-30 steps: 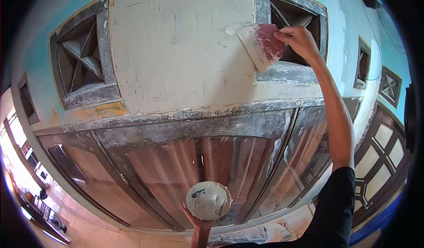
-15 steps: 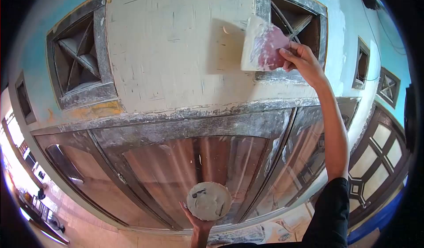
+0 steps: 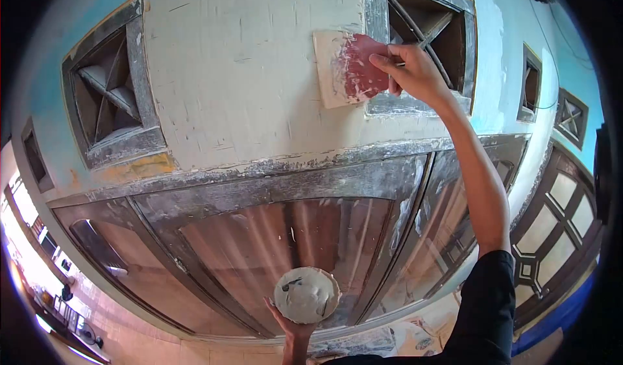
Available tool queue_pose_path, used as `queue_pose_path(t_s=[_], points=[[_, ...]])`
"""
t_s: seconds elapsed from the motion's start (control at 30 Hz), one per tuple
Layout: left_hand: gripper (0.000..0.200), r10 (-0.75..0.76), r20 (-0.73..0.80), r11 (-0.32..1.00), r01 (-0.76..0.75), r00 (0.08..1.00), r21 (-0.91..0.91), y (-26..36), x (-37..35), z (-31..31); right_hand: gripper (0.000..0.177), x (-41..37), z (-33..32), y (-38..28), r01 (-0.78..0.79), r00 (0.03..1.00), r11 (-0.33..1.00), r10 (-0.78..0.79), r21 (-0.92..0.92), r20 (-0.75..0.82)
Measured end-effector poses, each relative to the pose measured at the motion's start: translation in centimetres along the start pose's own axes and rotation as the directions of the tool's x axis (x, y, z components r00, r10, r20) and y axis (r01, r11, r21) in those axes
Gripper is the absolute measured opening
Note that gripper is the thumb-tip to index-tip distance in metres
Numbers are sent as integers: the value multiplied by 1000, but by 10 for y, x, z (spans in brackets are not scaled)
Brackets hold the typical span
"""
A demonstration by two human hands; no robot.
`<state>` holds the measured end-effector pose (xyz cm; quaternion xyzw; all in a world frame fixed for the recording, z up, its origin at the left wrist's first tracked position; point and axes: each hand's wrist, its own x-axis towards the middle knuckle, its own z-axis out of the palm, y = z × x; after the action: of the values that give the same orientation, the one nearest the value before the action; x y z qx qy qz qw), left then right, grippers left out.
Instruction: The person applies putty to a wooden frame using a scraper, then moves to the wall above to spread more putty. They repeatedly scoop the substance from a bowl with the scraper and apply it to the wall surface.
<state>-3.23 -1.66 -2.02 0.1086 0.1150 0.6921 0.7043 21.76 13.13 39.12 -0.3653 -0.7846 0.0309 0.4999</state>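
My right hand [image 3: 415,73] pinches a dark red putty spreader [image 3: 365,66] by its right side. Pale putty is smeared over its face and along its broad left edge. That edge lies at or very close to the putty-coated wall [image 3: 227,73], just left of the right-hand vent opening. Low in the view, my left hand [image 3: 295,328] supports a round container [image 3: 307,295] from beneath. Pale putty fills it, with a dark mark or object at its upper left. Most of my left fingers are hidden under the container.
Wooden-framed vents with crossed bars flank the coated wall, a left vent [image 3: 113,86] and a right vent [image 3: 431,34]. Below runs a worn wooden frame [image 3: 279,186] above glass panels [image 3: 279,235]. A panelled door [image 3: 555,228] stands at right. Stained sheets [image 3: 363,342] lie on the floor.
My right hand has carried the spreader left, and its shadow on the wall has drawn in closer. My left hand and the container stay nearly still.
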Motion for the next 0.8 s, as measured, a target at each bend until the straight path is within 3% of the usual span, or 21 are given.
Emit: queue_pose_path(t_s=[0.07, 0.13, 0.2, 0.27, 0.33, 0.37, 0.4, 0.5, 0.6, 0.67, 0.8], points=[[77, -11, 19, 998, 13, 1000, -56, -1, 3, -7, 32, -2, -9, 4, 23, 998, 963, -36, -270, -44], [76, -21, 26, 997, 23, 999, -75, 2, 0, -6, 31, -9, -27, 24, 50, 998, 968, -60, -246, -33], [76, -26, 38, 994, 30, 999, -105, 2, 1, -4, 31, -18, -36, 27, 14, 995, 998, -20, -67, -101], [76, -16, 33, 997, 19, 999, -71, 2, 1, -3, 31, -14, -33, 29, 29, 995, 996, -37, -86, -91], [76, -3, 12, 999, 3, 1000, -36, 0, 3, 0, 31, -11, -8, 3, 140, 989, 985, -145, -102, -42], [76, 18, -7, 1000, -18, 1000, -8, -3, 6, 1, 33, -7, 2, -3, 112, 993, 986, -116, -126, -25], [76, 12, -3, 1000, -12, 1000, -7, -6, 8, -2, 33, -2, 8, -5, 112, 991, 961, -126, -251, -39], [76, 14, 19, 999, -13, 1000, -51, -5, 11, -9, 32, -4, 1, 8, 121, 988, 962, -141, -246, -66], [77, -17, 50, 997, 21, 999, -78, -1, 3, -3, 32, -20, -23, 29, 15, 993, 986, -34, -165, -111], [77, -4, 74, 1000, 4, 997, -9, 0, 3, -2, 32, -24, -31, 36, -13, 993, 999, 9, -33, -115], [78, -23, 78, 1000, 23, 997, 12, -4, 7, -4, 32, -6, -5, 3, 89, 995, 992, -93, -88, -42]])
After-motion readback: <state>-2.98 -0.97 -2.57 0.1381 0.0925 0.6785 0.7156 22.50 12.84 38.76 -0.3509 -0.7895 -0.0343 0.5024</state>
